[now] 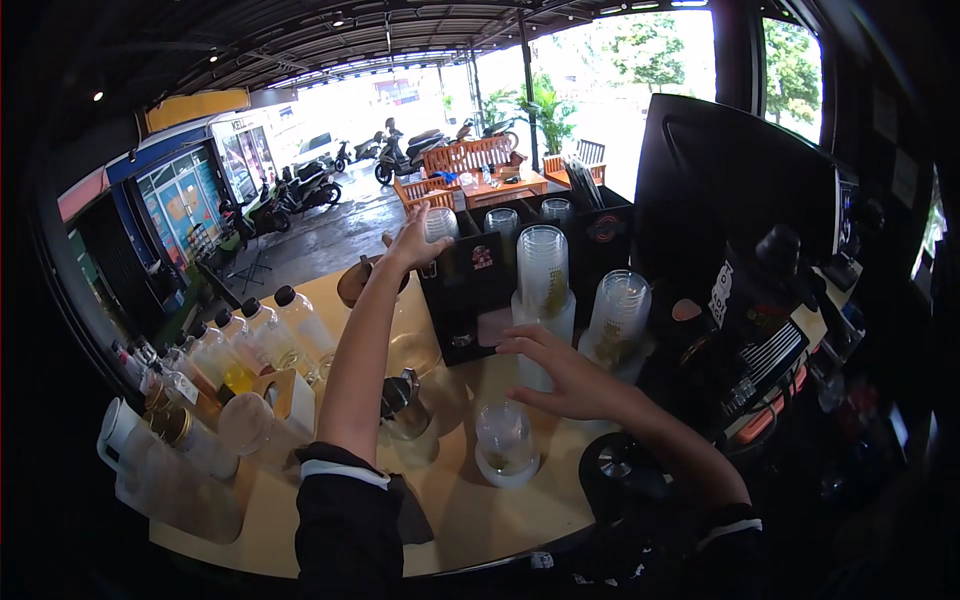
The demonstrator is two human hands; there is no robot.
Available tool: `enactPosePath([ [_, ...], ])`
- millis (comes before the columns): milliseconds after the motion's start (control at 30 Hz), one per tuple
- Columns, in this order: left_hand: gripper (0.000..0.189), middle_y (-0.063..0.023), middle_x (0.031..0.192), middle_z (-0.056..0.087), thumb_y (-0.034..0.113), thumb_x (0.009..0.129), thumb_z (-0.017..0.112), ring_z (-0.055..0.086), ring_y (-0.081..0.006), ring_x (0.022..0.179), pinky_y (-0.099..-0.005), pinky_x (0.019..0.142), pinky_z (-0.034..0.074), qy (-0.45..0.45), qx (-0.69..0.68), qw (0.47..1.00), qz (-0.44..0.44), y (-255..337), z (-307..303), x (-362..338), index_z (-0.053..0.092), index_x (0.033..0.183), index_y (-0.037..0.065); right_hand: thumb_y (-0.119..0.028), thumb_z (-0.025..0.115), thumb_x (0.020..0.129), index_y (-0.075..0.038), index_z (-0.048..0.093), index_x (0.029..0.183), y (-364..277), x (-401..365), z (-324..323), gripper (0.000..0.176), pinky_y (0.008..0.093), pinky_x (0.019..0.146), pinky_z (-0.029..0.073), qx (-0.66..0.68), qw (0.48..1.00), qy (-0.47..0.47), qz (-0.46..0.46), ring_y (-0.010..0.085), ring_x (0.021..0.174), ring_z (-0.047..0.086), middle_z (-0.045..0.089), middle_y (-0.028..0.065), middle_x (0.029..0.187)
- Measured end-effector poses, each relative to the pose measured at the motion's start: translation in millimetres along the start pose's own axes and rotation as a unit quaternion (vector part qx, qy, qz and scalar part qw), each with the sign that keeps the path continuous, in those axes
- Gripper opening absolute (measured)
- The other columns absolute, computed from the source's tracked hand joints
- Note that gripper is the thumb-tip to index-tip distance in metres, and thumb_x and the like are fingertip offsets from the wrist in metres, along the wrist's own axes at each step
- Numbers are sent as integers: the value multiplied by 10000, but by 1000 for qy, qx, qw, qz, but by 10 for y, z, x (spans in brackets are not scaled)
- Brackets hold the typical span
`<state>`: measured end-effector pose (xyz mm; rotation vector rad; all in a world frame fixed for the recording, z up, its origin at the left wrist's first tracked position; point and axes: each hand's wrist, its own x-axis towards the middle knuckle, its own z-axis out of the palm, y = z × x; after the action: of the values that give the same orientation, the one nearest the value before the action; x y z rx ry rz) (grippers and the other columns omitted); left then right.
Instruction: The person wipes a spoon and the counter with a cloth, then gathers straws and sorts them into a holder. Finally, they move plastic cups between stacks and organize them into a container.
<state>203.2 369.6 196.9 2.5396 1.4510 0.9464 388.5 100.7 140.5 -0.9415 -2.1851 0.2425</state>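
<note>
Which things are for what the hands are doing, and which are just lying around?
Probably for the job: clear plastic stack at the left hand; black organiser; tall cup stack near the right hand.
Just around: bottles; clear pitcher; motorbikes.

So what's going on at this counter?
Someone is using both bare hands at the counter. The left hand is at a clear plastic stack in a black organizer; whether it grips anything is hard to tell. The right hand looks empty, its fingers open near the tall stack of cups. Capped bottles stand off to the left.
</note>
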Motion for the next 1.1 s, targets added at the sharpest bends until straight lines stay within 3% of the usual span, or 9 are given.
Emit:
enactPosePath([
  [67,864,-202,1386,320,351,711,707,307,-313,1295,-395,1047,261,54,49,997,2,49,35,-135,258,1368,14,-224,657,791,-32,451,1183,-42,-23,-10,482,381,958,377,-1,1000,-4,2,352,1145,440,410,185,1229],
  [133,788,-190,1377,317,310,732,680,293,-313,1291,-438,1047,236,219,52,972,68,176,-51,-396,287,1346,14,-230,658,793,-20,423,1217,-88,-64,1,529,376,943,387,10,1000,9,8,334,1116,459,420,188,1214],
  [167,788,-190,1377,317,310,732,680,293,-313,1291,-438,1047,236,215,56,973,64,219,-101,-548,287,1346,14,-230,658,793,-20,423,1217,-144,-99,36,529,376,943,387,16,1000,8,9,334,1116,459,420,188,1214],
  [233,643,-182,1301,392,241,762,645,365,-317,1224,-433,1016,269,246,-91,947,186,309,-206,-925,355,1293,25,-235,663,792,3,379,1255,-274,-193,129,594,368,938,386,81,986,28,141,311,1093,469,422,190,1213],
  [367,486,-199,1098,536,175,766,635,503,-334,1070,-406,923,375,111,-219,949,196,510,-271,-1938,451,1178,-5,-284,744,726,-35,227,1352,-362,-467,529,849,409,982,351,127,970,75,191,288,1189,404,358,165,1303],
  [467,471,-138,1188,503,118,778,632,454,-260,1163,-361,980,340,-33,-235,964,123,411,-167,-2577,451,1202,25,-286,803,642,-9,110,1369,-374,-711,822,1041,421,1023,313,123,963,71,229,301,1219,376,312,209,1333],
  [600,683,-185,1247,445,235,722,685,438,-321,1174,-397,984,358,-142,-238,956,100,225,112,-3056,370,1278,-8,-252,848,563,-2,68,1363,-219,-923,1231,1145,410,1031,313,121,964,97,217,313,1244,357,299,220,1334],
  [800,916,-217,1292,411,279,600,795,390,-290,1236,-379,1035,314,-223,-222,947,56,286,411,-3232,306,1322,-1,-193,843,520,-3,196,1327,-256,-840,1244,1051,357,992,366,127,952,109,257,282,1200,427,407,177,1266],
  [1100,1055,-195,1183,531,326,487,841,518,-347,1108,-407,947,421,-184,-342,919,68,487,719,-3158,276,1327,29,-250,831,491,40,373,1193,-215,-906,1259,888,349,932,405,112,945,120,283,289,1082,513,499,192,1134],
])
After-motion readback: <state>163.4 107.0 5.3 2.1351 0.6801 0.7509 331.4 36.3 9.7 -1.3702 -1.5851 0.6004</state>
